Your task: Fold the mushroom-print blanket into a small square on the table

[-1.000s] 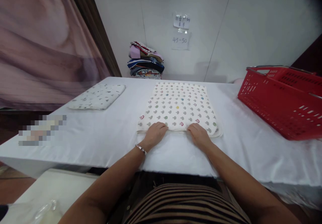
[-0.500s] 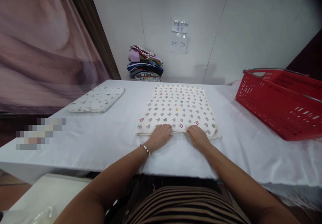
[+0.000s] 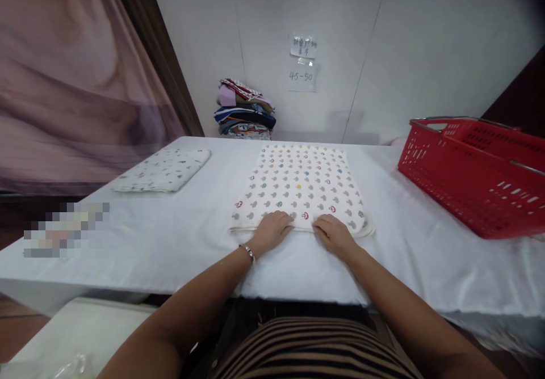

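Cloth (image 3: 298,186) with a mushroom print: lay flat in the middle of the table (image 3: 179,231), pattern up, in a roughly four-sided shape. Looked already folded, judging by the layered edges along the near side and at the near right corner. Seemed well advanced, with main panel spread smooth and no big creases visible.

Was touched at the near edge by the left hand (image 3: 272,232) and the right hand (image 3: 334,234), a short gap between them. On the left, had a low grip, fingers together over the edge; on the right, a narrow grip, fingers curled at the edge. Could not tell in either case about a real pinch on the fabric.

Looked not quite finished at the near right corner, with rounded lower layers peeking out past the top one. Could not count the layers or judge the underside.

To the left, apart from the work, lay a second cloth (image 3: 166,170), folded flat near the far left edge. To the right stood a red basket (image 3: 477,175), contents hidden. Beyond the far edge, against the wall (image 3: 191,44), rose a fabric pile (image 3: 246,109).
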`<state>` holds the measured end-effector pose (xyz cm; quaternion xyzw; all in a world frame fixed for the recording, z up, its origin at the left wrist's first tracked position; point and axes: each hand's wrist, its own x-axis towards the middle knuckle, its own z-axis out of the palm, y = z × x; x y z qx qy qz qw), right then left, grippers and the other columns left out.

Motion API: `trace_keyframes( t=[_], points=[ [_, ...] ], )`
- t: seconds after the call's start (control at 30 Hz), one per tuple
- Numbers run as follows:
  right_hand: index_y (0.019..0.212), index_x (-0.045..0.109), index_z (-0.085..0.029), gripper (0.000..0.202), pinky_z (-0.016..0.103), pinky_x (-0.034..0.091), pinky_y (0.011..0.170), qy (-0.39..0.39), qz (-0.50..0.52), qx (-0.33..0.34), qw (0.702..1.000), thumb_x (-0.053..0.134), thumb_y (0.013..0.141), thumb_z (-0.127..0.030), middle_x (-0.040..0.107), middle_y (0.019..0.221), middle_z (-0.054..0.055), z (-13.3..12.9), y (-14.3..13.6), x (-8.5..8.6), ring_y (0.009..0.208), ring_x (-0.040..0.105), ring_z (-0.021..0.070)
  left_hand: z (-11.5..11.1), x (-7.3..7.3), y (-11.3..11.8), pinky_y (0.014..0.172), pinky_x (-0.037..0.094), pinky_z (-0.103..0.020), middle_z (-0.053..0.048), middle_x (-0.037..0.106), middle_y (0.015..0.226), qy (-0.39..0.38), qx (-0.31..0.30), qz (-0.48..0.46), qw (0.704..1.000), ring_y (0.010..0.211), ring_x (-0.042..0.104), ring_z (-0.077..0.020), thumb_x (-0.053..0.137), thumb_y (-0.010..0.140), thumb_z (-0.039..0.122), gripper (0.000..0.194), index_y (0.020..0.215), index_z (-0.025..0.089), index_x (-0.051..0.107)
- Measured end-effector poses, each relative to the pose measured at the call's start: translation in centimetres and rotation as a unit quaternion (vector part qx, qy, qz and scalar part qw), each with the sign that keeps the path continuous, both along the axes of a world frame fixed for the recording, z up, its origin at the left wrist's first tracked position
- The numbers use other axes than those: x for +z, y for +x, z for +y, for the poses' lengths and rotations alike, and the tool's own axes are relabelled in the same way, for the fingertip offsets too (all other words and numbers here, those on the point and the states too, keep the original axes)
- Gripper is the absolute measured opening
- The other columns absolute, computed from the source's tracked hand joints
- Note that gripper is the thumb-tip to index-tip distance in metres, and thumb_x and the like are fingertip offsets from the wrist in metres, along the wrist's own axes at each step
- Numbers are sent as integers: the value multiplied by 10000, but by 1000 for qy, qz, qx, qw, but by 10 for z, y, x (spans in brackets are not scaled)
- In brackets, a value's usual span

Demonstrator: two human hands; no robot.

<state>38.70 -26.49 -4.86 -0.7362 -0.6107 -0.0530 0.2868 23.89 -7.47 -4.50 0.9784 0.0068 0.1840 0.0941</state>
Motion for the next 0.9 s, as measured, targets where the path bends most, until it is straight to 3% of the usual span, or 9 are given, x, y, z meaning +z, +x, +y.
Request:
trace_keyframes(
  t=[0.33,0.57,0.9],
  points=[
    [817,567,-193,229,294,418,717,-31,-31,-46,998,370,934,-195,581,853,64,0,-1,3,826,507,183,-2,3,1,739,419,-308,-49,593,860,20,-5,-4,1000,843,515,-171,341,955,286,298,851,177,598],
    [871,585,-200,181,311,412,743,-40,-32,-10,999,431,935,-270,587,890,52,-1,-1,3,848,510,183,-6,5,-1,750,427,-318,-52,586,860,51,-11,8,999,844,514,-173,348,949,247,274,833,175,585],
    [800,576,-171,232,314,388,715,-35,-77,-5,996,389,934,-198,576,836,76,-4,-2,5,810,496,195,-6,2,0,754,415,-306,-46,582,855,71,-15,39,997,831,510,-168,383,940,231,250,820,170,593]
  ],
)
